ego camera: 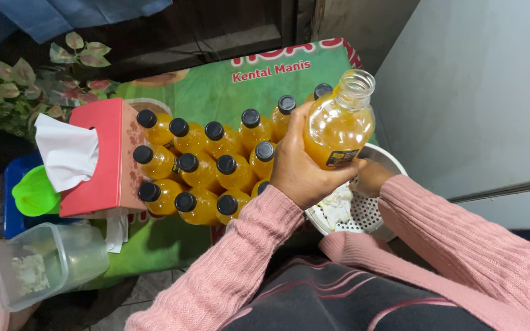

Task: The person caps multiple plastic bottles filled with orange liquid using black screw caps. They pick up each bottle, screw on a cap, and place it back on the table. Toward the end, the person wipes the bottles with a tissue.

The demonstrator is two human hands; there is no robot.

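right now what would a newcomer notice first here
The left hand holds up an uncapped bottle of orange drink at centre right. Left of it, capped bottles crowd a green cloth, beside a red tissue box. The right hand reaches into a white colander below.

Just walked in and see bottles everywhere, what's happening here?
A person in a pink sweater holds an uncapped bottle of orange liquid in the left hand. The right hand reaches into a white perforated basket. Capped bottles stand grouped on the green table, beside a red tissue box.
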